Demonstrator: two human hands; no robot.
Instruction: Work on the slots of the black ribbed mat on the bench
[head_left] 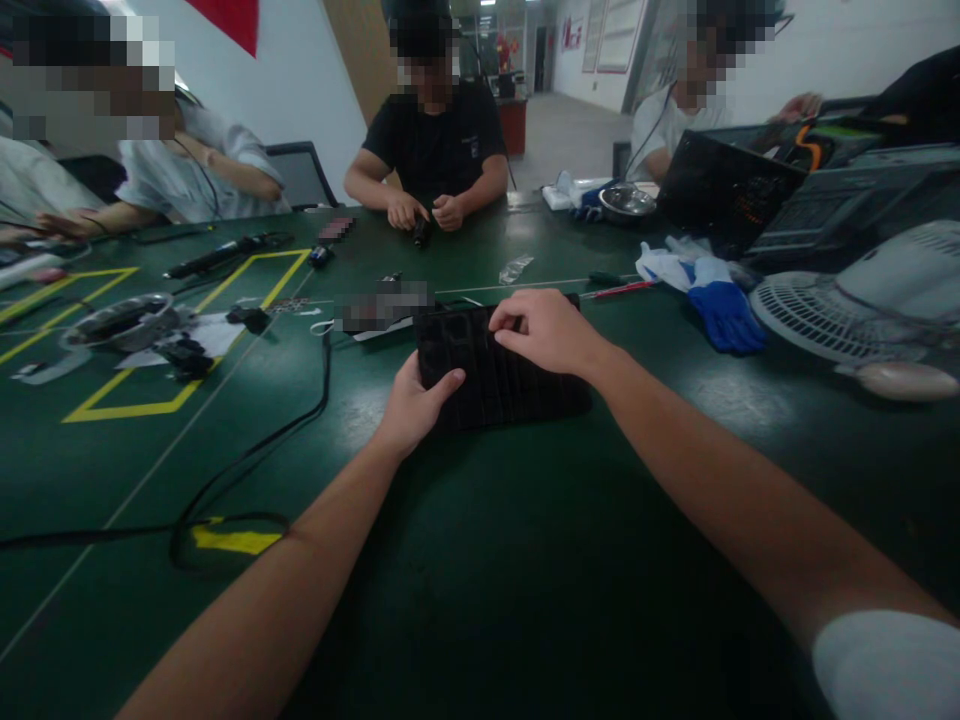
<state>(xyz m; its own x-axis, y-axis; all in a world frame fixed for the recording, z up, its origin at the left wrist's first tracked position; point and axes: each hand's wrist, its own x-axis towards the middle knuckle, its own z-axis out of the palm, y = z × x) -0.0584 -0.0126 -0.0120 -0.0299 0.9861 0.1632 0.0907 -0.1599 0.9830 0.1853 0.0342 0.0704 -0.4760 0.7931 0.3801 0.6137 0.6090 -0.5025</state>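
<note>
A black compartment tray [517, 385] is tipped towards me above the green table, its dividers dark and hard to make out. My left hand [421, 400] grips its left edge, with the thumb over the front. Over the upper middle of the tray is my right hand [544, 330], its thumb and fingertips closed in a pinch. Whatever lies between those fingertips is too small or hidden to name. Just behind the tray lies a dark object with a pale edge [382, 308], partly blurred out.
Right of me are blue-and-white gloves [724, 305], a white fan [832, 315], a metal bowl [628, 201] and a screwdriver with a red part [619, 289]. To the left, a black cable [255, 455] crosses the table near a round metal housing [124, 322]. A co-worker [431, 130] sits opposite.
</note>
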